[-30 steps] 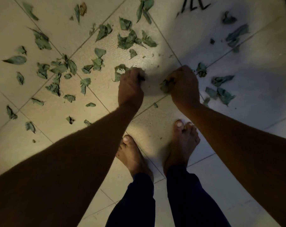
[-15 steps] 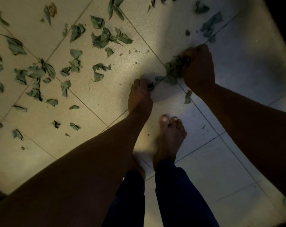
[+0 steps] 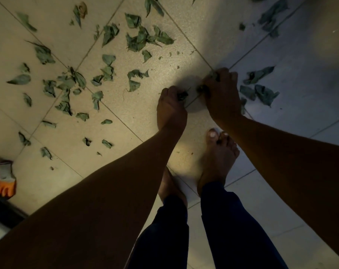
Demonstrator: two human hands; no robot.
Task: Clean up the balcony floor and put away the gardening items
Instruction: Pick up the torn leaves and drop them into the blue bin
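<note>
Presently, both arms reach straight down from the lower corners of the frame to the tiled floor (image 3: 310, 105) at centre. The left hand (image 3: 171, 109) is knuckles up, its fingers curled round a dark clump of leaf scraps (image 3: 182, 95). The right hand (image 3: 222, 94), just beside it, is likewise clenched on crumpled leaves (image 3: 213, 75) at a tile joint. Dried green leaves (image 3: 139, 38) lie scattered over the upper left and upper centre, with a few more leaf pieces (image 3: 261, 93) at right, near the right hand. Bare feet (image 3: 218, 158) in dark trousers stand below the hands. An orange-and-grey glove (image 3: 4, 179) lies at the left edge.
</note>
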